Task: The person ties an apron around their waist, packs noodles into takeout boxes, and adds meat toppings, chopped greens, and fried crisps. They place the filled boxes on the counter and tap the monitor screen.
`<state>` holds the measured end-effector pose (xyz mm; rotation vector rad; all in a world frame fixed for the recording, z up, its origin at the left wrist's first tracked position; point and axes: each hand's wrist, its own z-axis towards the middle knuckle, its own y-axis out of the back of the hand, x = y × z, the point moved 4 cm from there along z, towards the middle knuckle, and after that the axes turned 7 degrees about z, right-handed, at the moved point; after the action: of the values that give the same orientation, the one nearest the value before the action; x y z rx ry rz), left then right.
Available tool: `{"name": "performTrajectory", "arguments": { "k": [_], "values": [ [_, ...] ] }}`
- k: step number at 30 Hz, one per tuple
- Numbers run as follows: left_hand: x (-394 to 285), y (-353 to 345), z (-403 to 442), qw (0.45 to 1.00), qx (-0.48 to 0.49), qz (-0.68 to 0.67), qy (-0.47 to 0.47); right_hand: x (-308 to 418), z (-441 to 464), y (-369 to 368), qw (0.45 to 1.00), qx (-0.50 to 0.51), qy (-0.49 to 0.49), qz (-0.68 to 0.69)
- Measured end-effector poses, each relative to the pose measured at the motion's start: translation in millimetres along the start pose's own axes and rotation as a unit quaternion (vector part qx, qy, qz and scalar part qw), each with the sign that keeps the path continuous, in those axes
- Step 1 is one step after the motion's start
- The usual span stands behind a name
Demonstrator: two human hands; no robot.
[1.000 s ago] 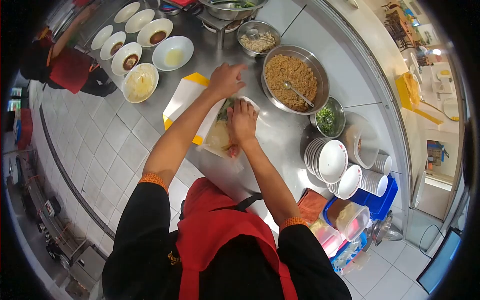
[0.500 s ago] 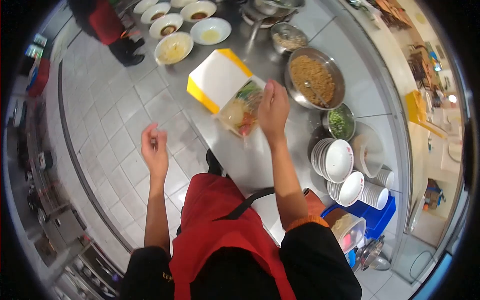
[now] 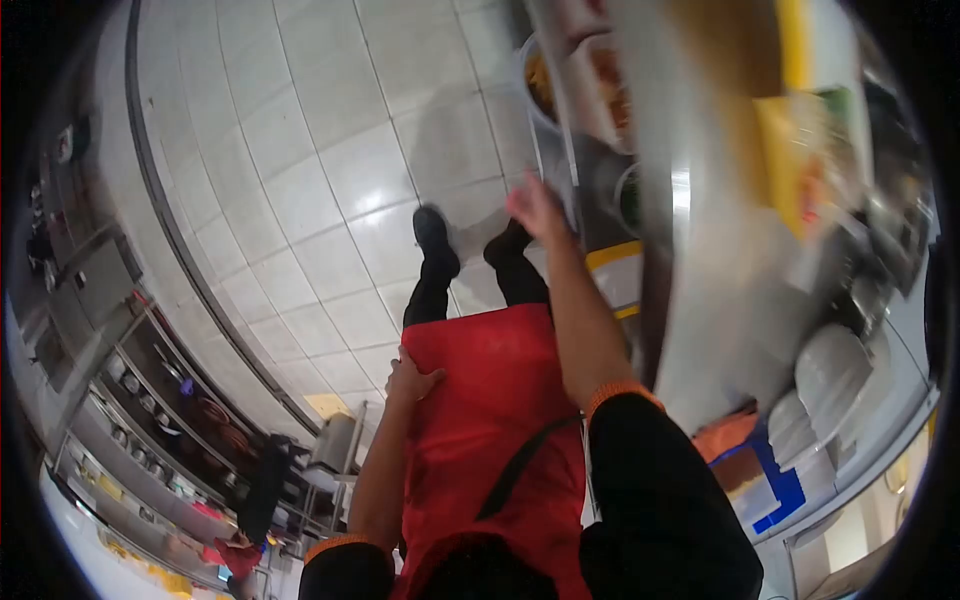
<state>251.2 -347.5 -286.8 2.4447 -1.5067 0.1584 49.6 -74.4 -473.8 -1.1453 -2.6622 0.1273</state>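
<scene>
My left hand (image 3: 410, 380) rests against the upper left edge of the red apron (image 3: 490, 390), thumb spread away from the fingers and nothing held. Over the floor beside the counter's side, my right hand (image 3: 537, 207) is raised, slightly blurred; its fingers look loosely apart and nothing shows in them. Close to it are containers of food, among them a pale tub (image 3: 605, 90) with reddish-brown contents. Smeared by motion on the counter is a yellow-edged box (image 3: 780, 150), to the right of my right hand and apart from it.
The steel counter (image 3: 725, 300) runs along my right. White bowls (image 3: 835, 370) and a blue crate (image 3: 785, 485) are at the lower right. Tiled floor (image 3: 330, 130) spreads ahead and left. Shelves (image 3: 150, 400) line the left, and a person (image 3: 235, 555) is at the lower left.
My view has swung left, so the counter and yellow box now lie to the right. My right hand has left the box's side; my left hand has come down to the apron.
</scene>
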Motion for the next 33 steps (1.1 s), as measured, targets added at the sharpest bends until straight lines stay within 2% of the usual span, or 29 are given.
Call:
{"name": "performTrajectory", "arguments": {
  "k": [1, 2, 3, 4, 5, 7, 8, 10, 12, 13, 14, 15, 16, 17, 18, 19, 21, 23, 24, 25, 27, 28, 29, 30, 32, 33],
  "values": [
    [6.0, -6.0, 15.3, 1.000, 0.003, 0.011, 0.011, 0.7, 64.3, 14.0, 0.999, 0.000, -0.023, 0.043],
    [11.4, -11.1, 31.2, 1.000, 0.020, 0.009, 0.019, 19.4, 78.5, -1.3, 0.992, 0.024, 0.082, 0.089],
    [16.8, -13.2, 40.2, 1.000, -0.018, -0.016, 0.003, 37.1, 94.0, -6.1, 0.987, 0.020, 0.102, 0.122],
    [21.3, -13.3, 47.6, 0.997, -0.058, -0.042, -0.014, 56.7, 127.4, -0.2, 0.978, -0.071, 0.116, 0.160],
    [25.1, -12.3, 46.3, 0.998, -0.046, -0.042, -0.004, 71.7, 143.2, -4.1, 0.967, -0.008, 0.150, 0.208],
    [25.4, 2.5, 45.1, 0.996, -0.079, -0.045, 0.008, 97.8, 190.8, 6.6, 0.943, -0.065, 0.248, 0.212],
    [33.6, -1.8, 48.7, 0.994, -0.101, -0.043, -0.005, 97.6, 185.8, -0.4, 0.943, -0.062, 0.250, 0.211],
    [39.0, -1.9, 53.1, 0.988, -0.132, -0.065, -0.040, 81.9, 157.4, -8.0, 0.942, -0.022, 0.142, 0.303],
    [43.1, 2.3, 54.7, 0.978, -0.170, -0.095, -0.076, 47.6, 166.7, 9.8, 0.961, -0.073, 0.193, 0.183],
    [38.2, 10.3, 56.7, 0.953, -0.244, -0.057, -0.172, 22.9, 105.0, -21.5, 0.952, -0.073, 0.189, 0.230],
    [31.3, 21.1, 51.7, 0.912, -0.315, -0.016, -0.262, -0.1, 82.7, -26.1, 0.960, -0.087, 0.173, 0.200],
    [25.0, 36.6, 46.9, 0.908, -0.324, -0.019, -0.265, -28.1, 86.1, -19.5, 0.971, -0.067, 0.105, 0.206],
    [15.8, 56.3, 41.3, 0.902, -0.280, -0.139, -0.296, -57.8, 87.2, -11.0, 0.974, 0.016, 0.096, 0.205],
    [8.4, 74.5, 36.7, 0.881, -0.232, -0.256, -0.324, -78.2, 45.3, -19.7, 0.978, -0.019, 0.083, 0.189],
    [3.9, 93.5, 32.1, 0.863, -0.261, -0.264, -0.342, -96.5, 5.9, -29.5, 0.984, -0.004, 0.082, 0.160],
    [0.7, 111.2, 30.0, 0.846, -0.249, -0.334, -0.332, -108.8, -38.0, -46.4, 0.984, 0.000, 0.097, 0.146],
    [-3.2, 146.9, 21.9, 0.814, -0.228, -0.429, -0.317, -132.9, -102.7, -62.1, 0.985, 0.108, 0.108, 0.080],
    [-1.5, 175.4, -7.3, 0.770, -0.224, -0.506, -0.316, -147.5, -179.1, -83.4, 0.986, 0.118, 0.071, 0.090],
    [11.6, 181.5, -9.9, 0.729, -0.255, -0.547, -0.323, -148.4, -211.4, -92.3, 0.985, 0.132, 0.068, 0.082],
    [25.9, 188.1, -33.1, 0.721, -0.267, -0.553, -0.321, -149.1, -241.2, -98.6, 0.987, 0.135, 0.053, 0.067],
    [48.0, 201.8, -81.4, 0.673, -0.259, -0.608, -0.332, -144.9, -282.0, -108.6, 0.987, 0.146, 0.044, 0.048],
    [52.2, 199.1, -92.4, 0.640, -0.231, -0.636, -0.365, -139.2, -298.2, -105.7, 0.986, 0.158, 0.044, -0.027],
    [60.1, 198.8, -102.8, 0.631, -0.236, -0.641, -0.367, -133.6, -314.7, -105.7, 0.979, 0.171, 0.046, -0.106],
    [66.5, 196.4, -110.2, 0.637, -0.215, -0.651, -0.353, -123.3, -333.3, -105.5, 0.976, 0.178, 0.049, -0.114],
    [76.7, 193.5, -118.0, 0.633, -0.200, -0.664, -0.344, -100.4, -368.3, -101.2, 0.952, 0.155, 0.035, -0.263],
    [81.5, 190.1, -117.6, 0.635, -0.186, -0.667, -0.343, -90.2, -386.4, -95.2, 0.948, 0.160, 0.041, -0.271]
  ]
}}
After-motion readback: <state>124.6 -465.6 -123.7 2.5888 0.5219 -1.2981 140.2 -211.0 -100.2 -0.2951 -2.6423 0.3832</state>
